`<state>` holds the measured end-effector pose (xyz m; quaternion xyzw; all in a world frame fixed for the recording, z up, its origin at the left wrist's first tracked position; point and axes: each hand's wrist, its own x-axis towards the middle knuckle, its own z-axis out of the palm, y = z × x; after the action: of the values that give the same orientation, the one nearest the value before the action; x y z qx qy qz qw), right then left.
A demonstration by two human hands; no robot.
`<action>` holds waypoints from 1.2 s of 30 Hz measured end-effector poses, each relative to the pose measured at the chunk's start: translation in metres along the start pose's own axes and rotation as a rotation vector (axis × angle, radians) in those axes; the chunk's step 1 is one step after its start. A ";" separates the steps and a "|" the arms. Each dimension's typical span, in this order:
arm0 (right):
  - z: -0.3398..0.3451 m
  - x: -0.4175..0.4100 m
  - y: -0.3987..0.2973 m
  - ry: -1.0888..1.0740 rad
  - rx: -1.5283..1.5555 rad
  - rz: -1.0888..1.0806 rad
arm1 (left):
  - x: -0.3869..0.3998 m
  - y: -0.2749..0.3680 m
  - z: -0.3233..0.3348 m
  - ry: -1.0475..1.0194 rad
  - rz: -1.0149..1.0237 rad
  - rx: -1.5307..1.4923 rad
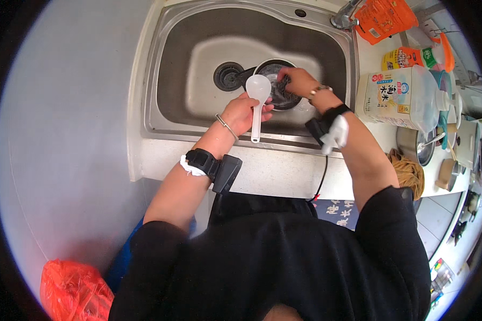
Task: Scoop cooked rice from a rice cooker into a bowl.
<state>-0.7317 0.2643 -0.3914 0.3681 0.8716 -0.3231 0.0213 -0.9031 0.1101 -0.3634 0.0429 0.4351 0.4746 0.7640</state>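
Note:
My left hand (241,112) holds a white plastic soup spoon (258,90) by its handle, bowl end away from me, above the sink. A small metal pan (286,105) with a dark handle (247,74) stands in the stainless steel sink (213,52), its handle pointing toward the drain (227,76). Reaching into the pan, my right hand (299,81) grips a dark wiry scourer (282,84), partly hidden by the fingers. Water seems to lie in the pan.
Along the right counter stand a large plastic detergent jug (393,96), a spray bottle (415,57), an orange pouch (383,20), a metal pot (409,144) and a brown cloth (407,172). The faucet (344,18) rises at the sink's far right corner. A wall (72,100) borders the left.

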 end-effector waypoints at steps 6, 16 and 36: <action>-0.031 -0.058 -0.058 0.590 0.226 -0.264 | 0.012 -0.005 0.017 -0.009 -0.024 0.079; -0.017 -0.056 -0.058 0.307 -0.012 -0.054 | 0.013 -0.012 0.050 0.027 0.036 0.250; -0.011 -0.063 -0.064 0.612 -0.049 -0.250 | 0.016 -0.006 0.053 0.007 0.123 0.391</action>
<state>-0.7252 0.1976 -0.3301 0.3377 0.8834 -0.1767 -0.2726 -0.8585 0.1369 -0.3435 0.2155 0.5182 0.4270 0.7091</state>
